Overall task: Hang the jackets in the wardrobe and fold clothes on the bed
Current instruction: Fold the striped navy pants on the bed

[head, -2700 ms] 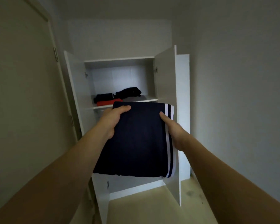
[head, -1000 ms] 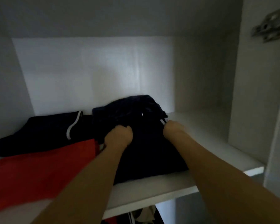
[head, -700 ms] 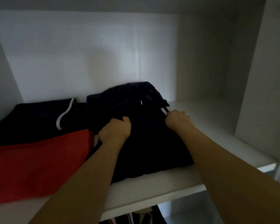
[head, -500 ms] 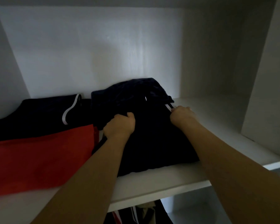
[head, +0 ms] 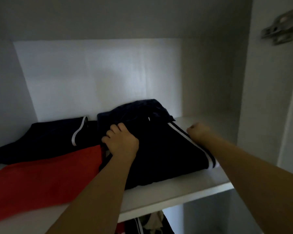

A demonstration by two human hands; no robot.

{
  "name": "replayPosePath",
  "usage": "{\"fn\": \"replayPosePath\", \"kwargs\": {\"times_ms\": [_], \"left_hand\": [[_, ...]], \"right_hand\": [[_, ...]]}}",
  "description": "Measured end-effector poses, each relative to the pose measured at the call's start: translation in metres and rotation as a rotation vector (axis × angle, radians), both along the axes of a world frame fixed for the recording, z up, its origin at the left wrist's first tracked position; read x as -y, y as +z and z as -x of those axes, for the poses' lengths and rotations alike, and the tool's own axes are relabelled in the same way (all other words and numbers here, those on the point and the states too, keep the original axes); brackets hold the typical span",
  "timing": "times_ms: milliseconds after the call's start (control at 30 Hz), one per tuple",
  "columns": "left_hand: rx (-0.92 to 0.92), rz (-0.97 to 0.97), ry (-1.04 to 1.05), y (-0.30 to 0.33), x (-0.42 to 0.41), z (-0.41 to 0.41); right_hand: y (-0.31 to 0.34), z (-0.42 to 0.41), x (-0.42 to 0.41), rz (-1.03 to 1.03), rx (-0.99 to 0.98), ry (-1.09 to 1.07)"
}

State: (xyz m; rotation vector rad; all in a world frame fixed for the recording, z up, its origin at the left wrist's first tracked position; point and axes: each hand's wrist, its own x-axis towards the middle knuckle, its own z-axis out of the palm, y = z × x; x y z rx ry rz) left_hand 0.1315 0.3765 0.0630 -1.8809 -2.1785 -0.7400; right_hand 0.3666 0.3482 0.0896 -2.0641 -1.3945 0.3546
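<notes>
Both arms reach into the wardrobe. The left hand grips the folded navy garment on the shelf; the right hand is curled beside its striped edge, and whether it holds anything I cannot tell. The long axis of the garment runs front to back.

The right hand has moved off the folded navy garment to its right edge, uncovering the white stripes.

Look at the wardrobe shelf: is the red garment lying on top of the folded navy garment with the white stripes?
No: the red garment lies flat on the shelf left of the navy garment.
</notes>
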Motion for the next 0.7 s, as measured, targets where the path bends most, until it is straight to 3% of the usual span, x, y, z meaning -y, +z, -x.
{"fn": "replayPosePath", "kwargs": {"times_ms": [367,700], "left_hand": [[-0.144,-0.333,-0.597,0.028,0.142,-0.081],[-0.189,-0.680,-1.247,0.045,0.280,-0.179]], "right_hand": [[0.010,-0.026,0.200,-0.211,0.191,-0.020],[0.022,-0.053,0.426,-0.367,0.457,-0.349]]}}
